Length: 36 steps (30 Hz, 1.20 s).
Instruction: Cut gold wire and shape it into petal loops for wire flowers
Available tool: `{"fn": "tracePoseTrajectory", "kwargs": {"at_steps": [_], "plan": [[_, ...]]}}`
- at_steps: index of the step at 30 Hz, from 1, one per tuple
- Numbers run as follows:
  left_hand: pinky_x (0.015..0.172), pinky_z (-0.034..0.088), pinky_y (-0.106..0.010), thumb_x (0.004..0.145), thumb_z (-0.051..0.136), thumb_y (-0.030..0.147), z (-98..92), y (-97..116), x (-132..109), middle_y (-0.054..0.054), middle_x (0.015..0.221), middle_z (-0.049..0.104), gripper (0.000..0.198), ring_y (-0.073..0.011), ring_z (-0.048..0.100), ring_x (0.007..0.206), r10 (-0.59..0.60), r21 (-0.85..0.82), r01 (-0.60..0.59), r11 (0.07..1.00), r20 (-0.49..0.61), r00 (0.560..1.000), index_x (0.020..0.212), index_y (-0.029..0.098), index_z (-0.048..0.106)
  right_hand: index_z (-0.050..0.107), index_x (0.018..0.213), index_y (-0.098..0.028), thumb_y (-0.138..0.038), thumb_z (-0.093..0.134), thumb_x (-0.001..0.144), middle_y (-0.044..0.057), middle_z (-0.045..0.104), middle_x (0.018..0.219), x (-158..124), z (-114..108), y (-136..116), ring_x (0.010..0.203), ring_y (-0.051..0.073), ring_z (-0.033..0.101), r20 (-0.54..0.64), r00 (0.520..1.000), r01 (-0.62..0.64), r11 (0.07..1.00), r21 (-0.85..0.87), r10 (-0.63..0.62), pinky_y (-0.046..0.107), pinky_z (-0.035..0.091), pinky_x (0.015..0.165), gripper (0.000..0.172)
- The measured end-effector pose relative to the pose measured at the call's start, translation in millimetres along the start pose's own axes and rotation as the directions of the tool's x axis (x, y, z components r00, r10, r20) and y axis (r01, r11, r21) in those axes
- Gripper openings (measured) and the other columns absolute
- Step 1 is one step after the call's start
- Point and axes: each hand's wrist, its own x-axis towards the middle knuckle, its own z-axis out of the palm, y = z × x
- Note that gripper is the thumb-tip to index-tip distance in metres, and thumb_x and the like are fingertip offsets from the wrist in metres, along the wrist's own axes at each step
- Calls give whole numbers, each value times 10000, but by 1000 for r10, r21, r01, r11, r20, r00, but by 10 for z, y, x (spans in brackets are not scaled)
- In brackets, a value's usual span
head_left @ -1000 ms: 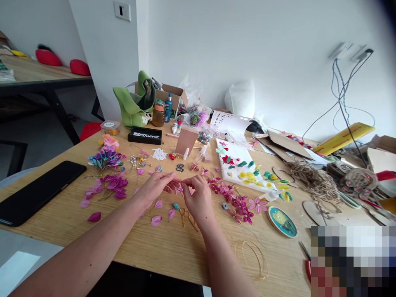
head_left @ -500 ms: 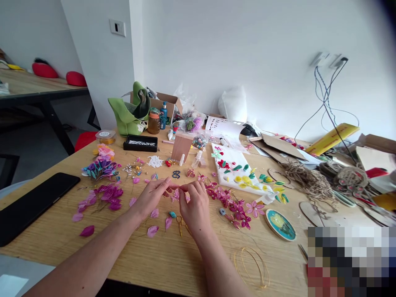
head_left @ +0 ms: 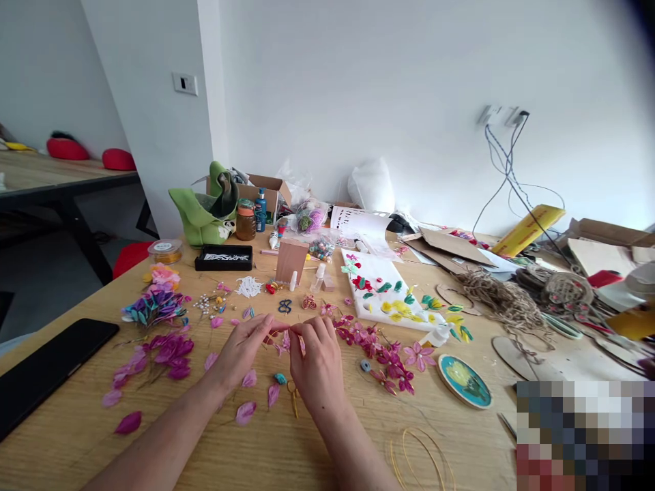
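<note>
My left hand (head_left: 248, 346) and my right hand (head_left: 316, 351) meet fingertip to fingertip above the middle of the table. Both pinch at a small spot where thin gold and pink bits show, too small to name. Just beneath them lie pink petals (head_left: 282, 346), partly hidden by the fingers. Nearer to me are a pale pink petal (head_left: 245, 412), a turquoise bead (head_left: 279, 378) and gold-handled scissors (head_left: 293, 395), partly covered by my right hand. Deep pink wire-framed flowers (head_left: 379, 344) spread to the right of my right hand.
On the left are a black phone (head_left: 56, 368), magenta petals (head_left: 174, 351) and purple-blue flowers (head_left: 156, 303). A white foam board (head_left: 376, 300) holds small flowers and leaves. An embroidery hoop (head_left: 464, 382) and coiled gold wire (head_left: 422, 457) lie right. Behind stands a wooden block (head_left: 291, 261).
The camera view has tilted up and turned slightly, so the scene sits lower in the picture. Both hands stay pinched together over the same spot.
</note>
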Motion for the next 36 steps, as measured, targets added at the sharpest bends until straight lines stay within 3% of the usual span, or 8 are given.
{"fn": "tracePoseTrajectory", "kwargs": {"at_steps": [4, 8, 13, 21, 23, 27, 32, 36], "plan": [[848, 444, -338, 860, 497, 482, -1, -31, 26, -71, 936, 724, 387, -240, 616, 930, 36, 23, -36, 999, 23, 999, 918, 198, 752, 577, 815, -185, -88, 493, 890, 48, 547, 777, -6, -6, -8, 776, 202, 495, -6, 1000, -20, 1000, 1, 20, 333, 417, 705, 149], [764, 466, -324, 760, 632, 422, 4, -58, 52, -70, 824, 713, 282, -234, 619, 828, 50, 26, -51, 998, 35, 998, 826, 179, 759, 585, 817, -187, -103, 508, 890, 48, 555, 787, -19, 1, -16, 792, 206, 496, 14, 998, -54, 998, 39, 53, 332, 418, 711, 135], [666, 432, -283, 647, 704, 349, 3, -51, 66, -42, 693, 688, 203, -188, 578, 693, -50, -35, 49, 998, -26, 998, 711, 161, 746, 587, 796, -182, -83, 556, 858, 40, 577, 798, -22, 28, -18, 809, 200, 502, 64, 993, -110, 986, 127, 102, 314, 416, 707, 121], [610, 367, -250, 652, 702, 372, -29, -125, 94, 28, 549, 568, 224, -120, 479, 578, -131, -98, 127, 987, -36, 991, 637, 149, 679, 604, 777, -172, -101, 520, 872, 46, 585, 793, -17, 29, -39, 805, 196, 490, 80, 991, -122, 972, 202, 107, 311, 389, 715, 146], [611, 364, -250, 636, 709, 369, -42, -149, 101, 28, 551, 569, 226, -118, 477, 578, -145, -108, 139, 984, -42, 989, 636, 146, 675, 629, 764, -176, -154, 532, 869, 52, 599, 793, 0, 14, -38, 820, 204, 504, 126, 972, -229, 925, 304, 199, 322, 389, 736, 145], [602, 352, -250, 620, 708, 362, -58, -172, 112, 28, 549, 572, 222, -115, 467, 568, -174, -119, 164, 979, -79, 982, 652, 145, 676, 686, 842, -174, -318, 511, 887, 68, 655, 825, 55, -6, 41, 801, 200, 576, 261, 877, -480, 729, 487, 404, 317, 422, 723, 231], [584, 337, -250, 612, 705, 358, -57, -165, 115, 30, 511, 558, 217, -114, 454, 545, -202, -114, 191, 975, -99, 974, 620, 145, 667, 692, 877, -133, -429, 498, 862, 74, 684, 778, 77, 10, 158, 678, 174, 591, 353, 811, -584, 620, 524, 466, 270, 444, 597, 354], [580, 327, -251, 607, 703, 364, -58, -152, 109, 36, 489, 540, 223, -111, 443, 531, -204, -106, 193, 976, -105, 973, 583, 149, 649, 697, 824, -127, -445, 550, 812, 35, 645, 656, 69, 27, 145, 562, 139, 532, 379, 803, -596, 611, 520, 461, 242, 402, 516, 351]]}}
